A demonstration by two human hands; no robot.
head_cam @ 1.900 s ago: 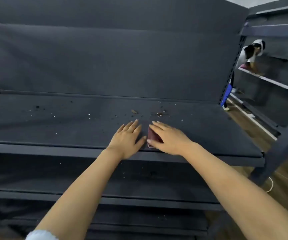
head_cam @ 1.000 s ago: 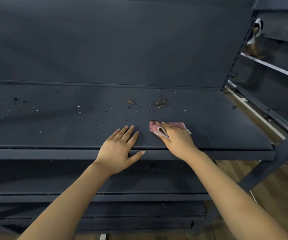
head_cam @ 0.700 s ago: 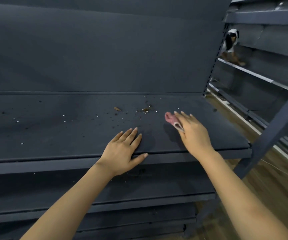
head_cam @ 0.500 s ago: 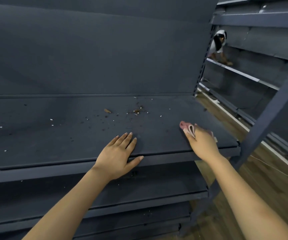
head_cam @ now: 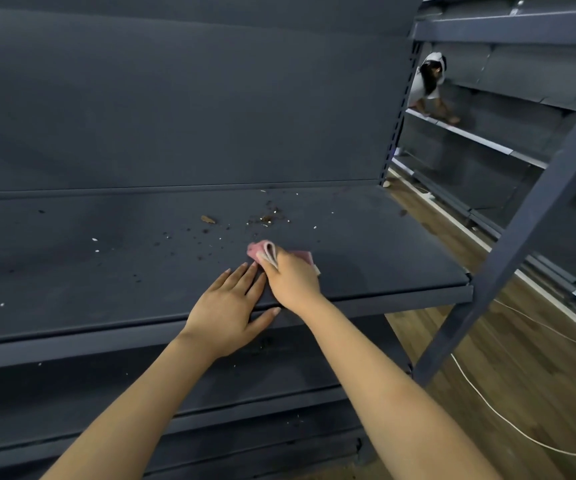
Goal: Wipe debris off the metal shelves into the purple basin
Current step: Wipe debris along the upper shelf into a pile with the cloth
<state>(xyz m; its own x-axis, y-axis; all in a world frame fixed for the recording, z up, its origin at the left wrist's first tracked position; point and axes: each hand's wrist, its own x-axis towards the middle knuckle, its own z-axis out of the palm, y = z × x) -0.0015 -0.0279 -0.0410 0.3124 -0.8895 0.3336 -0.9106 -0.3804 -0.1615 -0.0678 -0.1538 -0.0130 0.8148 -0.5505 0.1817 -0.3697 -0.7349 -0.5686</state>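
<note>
- The right hand [head_cam: 293,280] presses a folded pink cloth [head_cam: 264,251] onto the dark metal shelf [head_cam: 366,258], fingers curled over it; most of the cloth is hidden under the hand, with only its folded edge and a far corner showing.
- The left hand [head_cam: 229,310] lies flat and open on the shelf's front edge, fingers straight, just beside the right hand.
- Crumbs [head_cam: 266,218] and white specks lie scattered beyond the cloth, towards the back panel; what they are is too small to tell.
- The purple basin is nowhere in view.
- Lower shelves [head_cam: 210,386] sit in shadow.
- A person [head_cam: 427,83] far right is partly cut off by the upright post [head_cam: 399,109].
</note>
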